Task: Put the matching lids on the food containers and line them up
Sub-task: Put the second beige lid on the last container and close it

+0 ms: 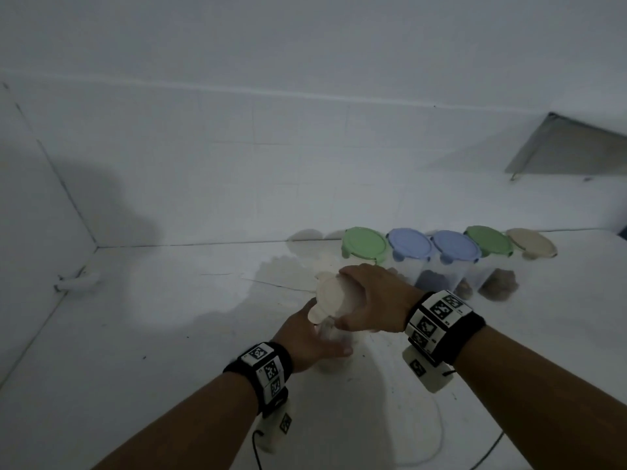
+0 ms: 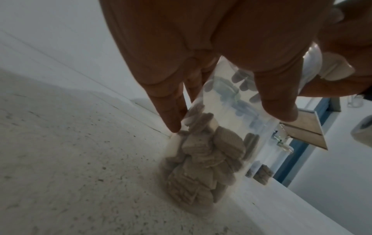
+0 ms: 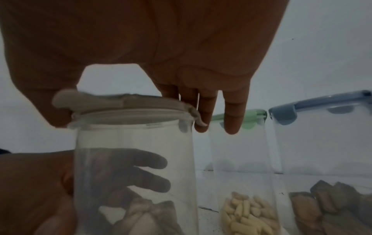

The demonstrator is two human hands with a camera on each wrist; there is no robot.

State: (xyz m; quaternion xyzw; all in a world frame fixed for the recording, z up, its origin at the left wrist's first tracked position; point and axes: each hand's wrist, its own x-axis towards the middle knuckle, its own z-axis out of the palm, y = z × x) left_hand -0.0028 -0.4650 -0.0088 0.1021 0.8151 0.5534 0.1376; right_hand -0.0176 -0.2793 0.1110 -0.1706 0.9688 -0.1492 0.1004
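A clear container point(image 1: 334, 335) with brown biscuits in its bottom point(image 2: 211, 159) stands on the white counter point(image 1: 169, 334). My left hand point(image 1: 315, 337) grips its side, fingers point(image 2: 171, 111) on one face and thumb on the other. A beige lid point(image 1: 334, 295) sits on the container's rim point(image 3: 128, 116). My right hand point(image 1: 366, 300) covers the lid from above, thumb on the left rim and fingers point(image 3: 203, 120) curled over the right rim, by a lid tab point(image 3: 198, 120) that sticks out. Through the clear container point(image 3: 132, 159) the left fingers show.
A row of lidded containers stands against the tiled wall behind: green lid point(image 1: 364, 244), blue lid point(image 1: 410, 245), blue lid point(image 1: 456, 247), green lid point(image 1: 488, 240), beige lid point(image 1: 531, 244). A metal shelf point(image 1: 570, 147) hangs at upper right. Cables point(image 1: 437, 435) lie near the counter's front.
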